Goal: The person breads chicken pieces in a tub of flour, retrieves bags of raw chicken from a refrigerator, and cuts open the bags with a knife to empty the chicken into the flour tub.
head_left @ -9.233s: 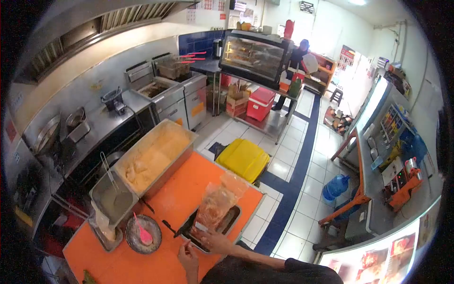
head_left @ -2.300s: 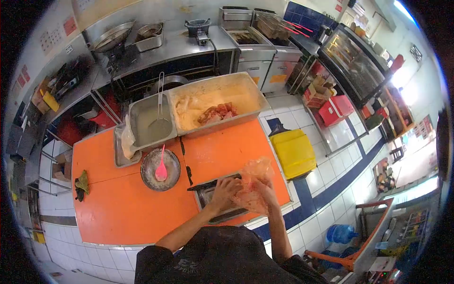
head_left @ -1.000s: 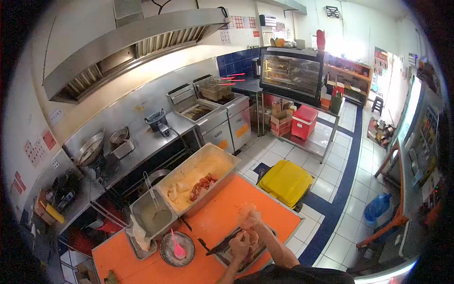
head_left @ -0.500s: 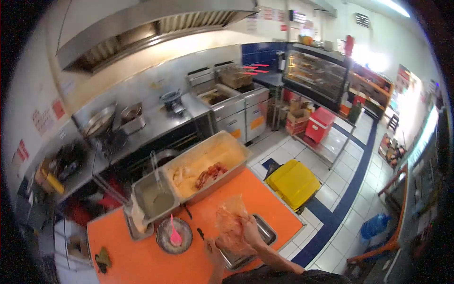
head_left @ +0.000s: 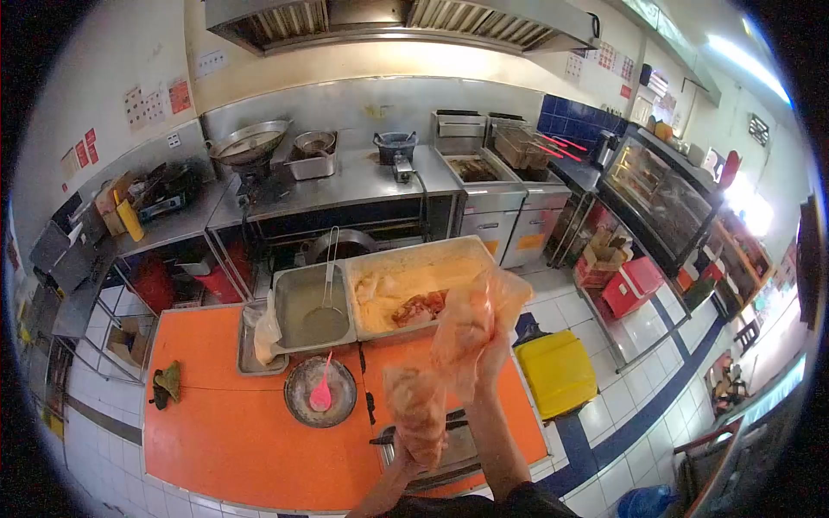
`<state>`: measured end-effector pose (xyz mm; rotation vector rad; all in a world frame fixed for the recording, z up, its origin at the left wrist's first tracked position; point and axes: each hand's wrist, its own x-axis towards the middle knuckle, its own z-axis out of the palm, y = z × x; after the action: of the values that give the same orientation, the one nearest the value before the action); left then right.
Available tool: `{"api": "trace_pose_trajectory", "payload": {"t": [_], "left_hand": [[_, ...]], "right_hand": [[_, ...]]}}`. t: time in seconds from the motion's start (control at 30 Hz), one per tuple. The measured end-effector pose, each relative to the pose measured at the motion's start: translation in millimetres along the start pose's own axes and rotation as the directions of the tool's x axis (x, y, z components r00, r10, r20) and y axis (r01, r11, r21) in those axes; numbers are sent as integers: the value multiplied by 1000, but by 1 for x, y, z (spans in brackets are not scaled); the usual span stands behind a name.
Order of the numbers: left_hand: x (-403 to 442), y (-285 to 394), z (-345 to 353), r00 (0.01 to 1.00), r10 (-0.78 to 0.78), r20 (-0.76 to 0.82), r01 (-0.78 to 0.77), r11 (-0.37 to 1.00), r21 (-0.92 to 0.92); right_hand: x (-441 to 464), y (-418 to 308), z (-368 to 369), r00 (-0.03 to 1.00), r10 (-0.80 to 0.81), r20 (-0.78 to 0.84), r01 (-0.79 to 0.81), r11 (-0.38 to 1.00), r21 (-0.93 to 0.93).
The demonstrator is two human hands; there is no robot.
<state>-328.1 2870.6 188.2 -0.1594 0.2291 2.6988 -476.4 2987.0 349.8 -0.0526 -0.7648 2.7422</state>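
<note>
Thin, clear plastic (head_left: 414, 393) with a pinkish tint bunches around the fingers of my left hand (head_left: 425, 445), low over the table. Higher and to the right, my right hand (head_left: 489, 358) is wrapped in more crumpled clear plastic (head_left: 466, 324), whose loose edge flares toward the yellow lid. Whether this is one bag or two, I cannot tell. Both hands look closed on the plastic, though it blurs the fingers. Under the hands lies a metal tray (head_left: 462, 445), partly covered by my arms. The large pan (head_left: 393, 335) behind holds orange-yellow coating and reddish raw meat (head_left: 420, 308).
Left of the large pan stands a liquid-filled pan (head_left: 313, 328) with a wire skimmer (head_left: 330, 276). A bowl (head_left: 298, 413) with a pink scoop (head_left: 320, 397) sits on the orange table (head_left: 250, 453). A yellow bin lid (head_left: 557, 373) is beyond the right edge; fryers (head_left: 492, 211) stand behind.
My right hand has risen, moving the plastic up and toward the large pan. Plastic now covers my left fingers, which showed bare before. The camera view has turned left.
</note>
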Motion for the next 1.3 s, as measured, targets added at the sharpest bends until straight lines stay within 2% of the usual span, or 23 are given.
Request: {"api": "trace_pose_trajectory", "payload": {"t": [0.07,0.13,0.17,0.2,0.23,0.3,0.33,0.37,0.4,0.47,0.53,0.6,0.7,0.77,0.83,0.9,0.93,0.97,1.03,1.07,1.13,1.23,1.3], "left_hand": [[4,18,19,993,104,-52,-100,992,77],[33,48,4,985,143,-98,-139,989,44],[45,63,17,976,205,-76,-197,975,103],[62,80,37,961,269,-56,-257,952,163],[77,94,70,936,335,-111,-309,930,201],[116,124,72,934,356,-33,-345,922,175],[145,145,48,944,313,104,-324,939,115],[162,155,63,919,394,-5,-377,882,284],[184,166,81,869,486,-90,-400,799,448],[269,215,21,674,722,-153,-296,455,840],[299,228,15,496,864,-86,-120,166,979],[307,189,86,404,914,31,-48,-13,999],[333,158,143,452,837,309,-133,-279,951],[366,152,150,394,693,604,-270,-541,797],[380,142,174,353,643,680,-417,-542,729],[400,144,168,291,628,722,-493,-549,676],[390,136,182,399,661,635,-381,-511,771],[387,132,187,407,643,648,-368,-534,761],[386,131,198,412,602,684,-355,-586,729],[385,128,204,391,612,687,-440,-531,724],[384,128,208,409,599,689,-431,-538,724],[375,123,210,435,597,674,-437,-515,738],[371,124,203,459,621,635,-418,-480,771]], "right_hand": [[42,19,-21,999,-29,31,28,999,36],[82,23,-25,996,-67,59,63,996,64],[96,20,-20,996,-62,71,55,994,89],[99,17,-9,997,-1,79,-10,990,141],[102,15,1,995,59,86,-74,979,191],[117,19,7,989,120,86,-139,955,261],[125,25,5,988,134,76,-150,946,288],[134,32,2,988,139,64,-152,937,314],[142,39,-3,988,145,53,-154,928,339],[156,57,-19,989,149,24,-146,911,385],[167,75,-41,987,158,-17,-136,896,423],[179,90,-64,986,158,-55,-115,879,462],[182,109,-95,979,158,-129,-72,858,509],[177,120,-106,963,191,-188,-64,846,529],[174,127,-116,931,233,-281,-54,849,526],[180,131,-129,852,325,-411,-95,867,489],[184,132,-133,807,367,-462,-126,872,473],[185,128,-134,810,351,-469,-118,882,457],[192,121,-128,826,314,-468,-100,899,427],[194,117,-126,834,309,-457,-99,899,426],[195,114,-124,850,306,-428,-111,899,423],[197,105,-122,865,394,-310,-275,890,364],[192,90,-114,846,480,-233,-345,825,448]]}}
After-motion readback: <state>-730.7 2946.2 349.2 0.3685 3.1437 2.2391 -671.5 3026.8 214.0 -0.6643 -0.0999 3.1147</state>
